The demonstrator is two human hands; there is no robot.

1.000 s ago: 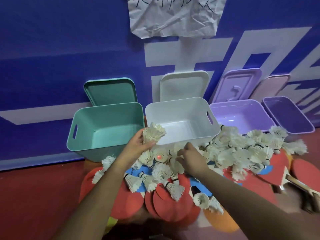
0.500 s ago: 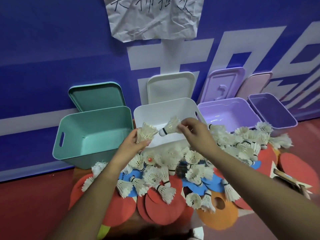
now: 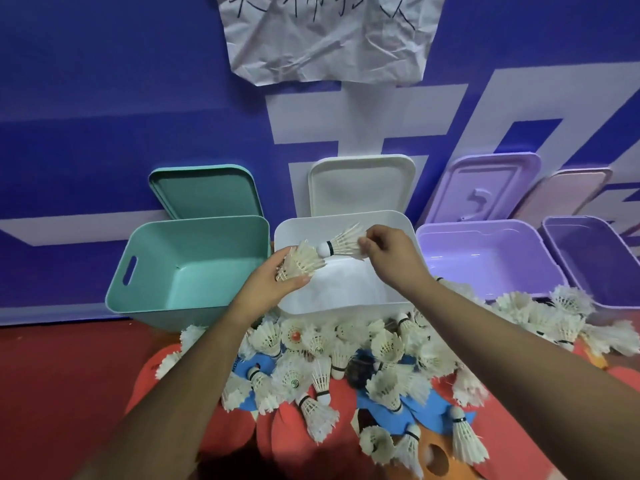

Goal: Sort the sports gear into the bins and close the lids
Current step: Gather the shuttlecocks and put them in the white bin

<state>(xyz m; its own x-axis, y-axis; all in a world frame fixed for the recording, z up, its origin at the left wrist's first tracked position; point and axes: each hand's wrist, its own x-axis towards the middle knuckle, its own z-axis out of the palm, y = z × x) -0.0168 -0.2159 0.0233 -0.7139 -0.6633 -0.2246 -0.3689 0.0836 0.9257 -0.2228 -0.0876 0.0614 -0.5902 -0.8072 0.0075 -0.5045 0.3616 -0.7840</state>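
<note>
Left hand (image 3: 273, 282) beside right hand (image 3: 391, 252), both curled in a grip.

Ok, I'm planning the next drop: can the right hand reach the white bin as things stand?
Probably yes: the right hand holds a shuttlecock over the open white bin, its lid leaning on the wall behind; nothing blocks it.

A blue wall (image 3: 104, 81) fills the background, with large white block shapes (image 3: 304, 123) and a pale stripe (image 3: 69, 226) printed across it. A crumpled sheet of paper (image 3: 329, 39) with black handwriting hangs at the top of the wall. Below lies a red floor (image 3: 52, 393).
</note>
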